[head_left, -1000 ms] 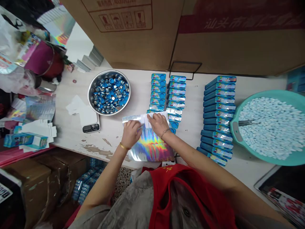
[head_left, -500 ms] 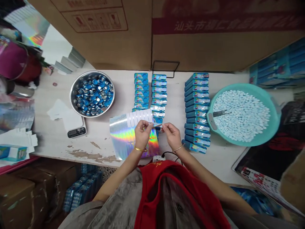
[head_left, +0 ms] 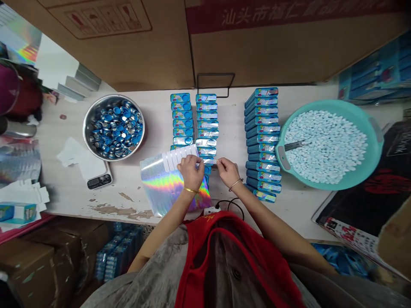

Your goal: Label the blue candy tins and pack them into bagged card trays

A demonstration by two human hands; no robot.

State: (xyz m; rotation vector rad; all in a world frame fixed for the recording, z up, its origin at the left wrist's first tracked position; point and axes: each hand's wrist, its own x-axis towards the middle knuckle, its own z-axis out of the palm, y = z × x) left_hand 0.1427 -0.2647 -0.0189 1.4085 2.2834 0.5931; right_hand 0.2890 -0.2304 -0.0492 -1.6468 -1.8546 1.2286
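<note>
Between my two hands a small shiny sticker (head_left: 210, 161) is stretched, one end pinched by each. My left hand (head_left: 192, 172) is closed on its left end, above a holographic sticker sheet (head_left: 170, 182) with white bare strips. My right hand (head_left: 228, 172) pinches the right end, just off the near part of a column of blue boxes (head_left: 207, 115). Shiny stickers show on several of these boxes. A second column of blue boxes (head_left: 182, 114) to the left has round blue recesses and is partly covered by the sheet.
A steel bowl (head_left: 141, 143) of blue and silver caps stands left, near a small scale (head_left: 99, 181). Right are a stacked row of blue boxes (head_left: 263, 137) and a teal basin (head_left: 374, 158) of pale tablets with tongs (head_left: 293, 145). Large cartons (head_left: 128, 55) close off the back.
Both hands have moved slightly away from my body, bringing the sticker over the box column. My view has shifted a little. The sticker is still held between both hands.
</note>
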